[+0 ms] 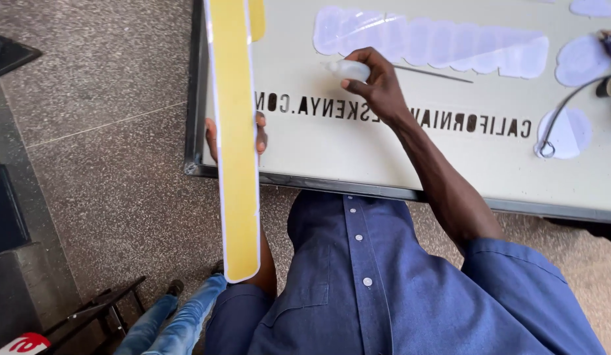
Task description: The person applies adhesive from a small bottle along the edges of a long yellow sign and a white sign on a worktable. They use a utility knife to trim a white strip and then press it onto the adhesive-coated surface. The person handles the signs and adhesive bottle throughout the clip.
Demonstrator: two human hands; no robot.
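Bright, even daylight; soft, faint shadows under bench (397, 190) edge. Mild glare on clear shapes far on bench. Sharp focus throughout; slight wide-angle stretch at frame edges.

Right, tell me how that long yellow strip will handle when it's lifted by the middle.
The yellow strip looks fairly stiff: gripped mid-length by the left hand, it stays straight with both ends unsupported. It is probably light, since one hand holds it. Its length may make it swing or twist in the hand.
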